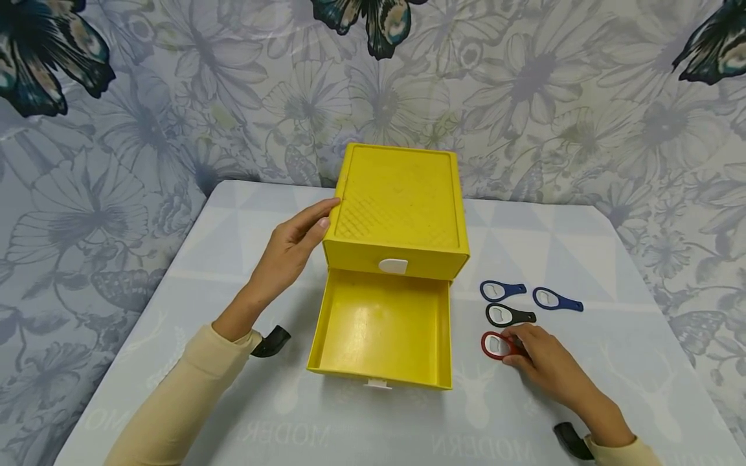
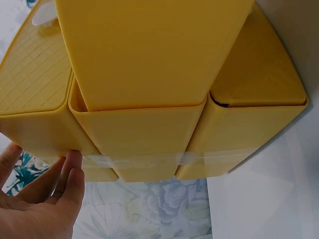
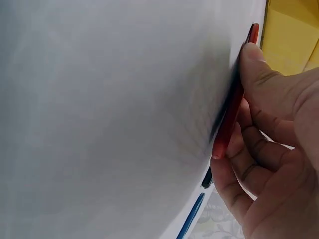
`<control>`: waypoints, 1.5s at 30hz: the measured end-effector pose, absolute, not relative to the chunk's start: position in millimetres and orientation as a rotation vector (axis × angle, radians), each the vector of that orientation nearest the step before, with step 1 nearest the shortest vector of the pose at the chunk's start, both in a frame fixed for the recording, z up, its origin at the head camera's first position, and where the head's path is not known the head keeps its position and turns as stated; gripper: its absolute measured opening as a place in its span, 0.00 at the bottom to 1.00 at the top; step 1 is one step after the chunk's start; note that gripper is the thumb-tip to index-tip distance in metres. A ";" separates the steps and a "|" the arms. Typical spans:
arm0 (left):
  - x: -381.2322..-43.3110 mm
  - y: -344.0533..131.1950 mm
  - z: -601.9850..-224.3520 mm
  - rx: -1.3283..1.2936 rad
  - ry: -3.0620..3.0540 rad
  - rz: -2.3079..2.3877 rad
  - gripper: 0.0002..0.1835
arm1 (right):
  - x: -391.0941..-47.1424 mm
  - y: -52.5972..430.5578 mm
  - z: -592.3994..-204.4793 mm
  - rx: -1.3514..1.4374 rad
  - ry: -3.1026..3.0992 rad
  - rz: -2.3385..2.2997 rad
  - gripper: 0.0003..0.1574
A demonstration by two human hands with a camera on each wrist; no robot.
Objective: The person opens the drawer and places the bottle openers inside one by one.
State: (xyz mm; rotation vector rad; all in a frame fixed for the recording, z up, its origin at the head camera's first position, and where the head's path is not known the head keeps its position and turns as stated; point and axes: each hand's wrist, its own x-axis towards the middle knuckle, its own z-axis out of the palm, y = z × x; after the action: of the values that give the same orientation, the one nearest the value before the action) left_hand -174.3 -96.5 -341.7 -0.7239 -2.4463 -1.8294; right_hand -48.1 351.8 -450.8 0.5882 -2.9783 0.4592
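My right hand point(image 1: 548, 362) pinches the handle of a red bottle opener point(image 1: 495, 346) with a pale oval plate, low over the table. In the right wrist view, the thumb lies along one side of the red opener point(image 3: 229, 122) and fingertips are on the other. A black opener point(image 1: 510, 315) and two blue openers point(image 1: 502, 290), point(image 1: 557, 299) lie just beyond it. My left hand point(image 1: 285, 249) touches the left side of a yellow drawer unit point(image 1: 402, 194) with its fingertips, not curled round it. The unit's lower drawer point(image 1: 379, 323) is pulled out, its bare bottom showing.
The white patterned table point(image 1: 233, 421) meets a floral wall covering point(image 1: 513, 116) at the back. Clear tape point(image 2: 149, 159) runs across the unit's side. A dark wrist strap piece point(image 1: 271, 342) shows by the left sleeve point(image 1: 192, 395), another point(image 1: 571, 441) by the right.
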 end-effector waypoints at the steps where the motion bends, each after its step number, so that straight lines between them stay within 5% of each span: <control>1: -174.2 -96.8 -341.7 -0.723 -2.444 -1.828 0.23 | -48.3 351.3 -450.8 0.599 -2.961 0.451 0.26; 14: -175.1 -97.2 -342.1 -0.737 -2.436 -1.846 0.23 | -46.2 338.9 -422.2 0.505 -2.974 0.654 0.23; 45: -176.8 -99.5 -344.6 -0.771 -2.395 -1.901 0.23 | -51.5 261.0 -331.7 0.782 -2.828 0.732 0.25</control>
State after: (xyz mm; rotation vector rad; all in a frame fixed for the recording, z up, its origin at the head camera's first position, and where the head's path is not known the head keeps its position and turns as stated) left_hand -176.8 -99.5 -344.6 -0.7710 -2.3949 -1.9007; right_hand -51.5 261.0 -331.7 0.7817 -2.8276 0.7319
